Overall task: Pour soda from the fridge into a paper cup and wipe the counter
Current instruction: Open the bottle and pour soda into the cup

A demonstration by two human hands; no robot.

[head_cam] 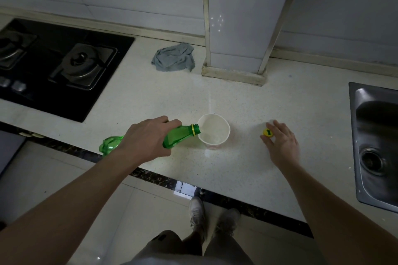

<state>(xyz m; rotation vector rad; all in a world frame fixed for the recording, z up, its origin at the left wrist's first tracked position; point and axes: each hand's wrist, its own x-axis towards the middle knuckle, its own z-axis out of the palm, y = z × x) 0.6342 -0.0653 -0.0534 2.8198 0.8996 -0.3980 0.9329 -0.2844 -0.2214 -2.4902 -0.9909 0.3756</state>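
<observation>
Soda bottle [174, 139], green, uncapped, tipped with mouth at paper cup [214, 129] rim on counter [237, 168], gripped by left hand [148, 137]. Right hand [282, 144] resting nearby, fingers loosely spread, touching yellow cap [268, 132]. Grey rag [174, 57] crumpled near wall.

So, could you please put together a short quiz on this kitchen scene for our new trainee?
1. Multiple choice: the left hand grips the green bottle. How is the bottle held?
A) upright, mouth pointing up
B) tilted, mouth at the rim of the paper cup
C) upside down, mouth on the floor
2. True or false: the grey cloth lies inside the paper cup.
3. Fill in: the yellow cap is on the counter at the fingers of the ____ hand.

Key:
1. B
2. False; it lies on the counter by the wall.
3. right hand
</observation>
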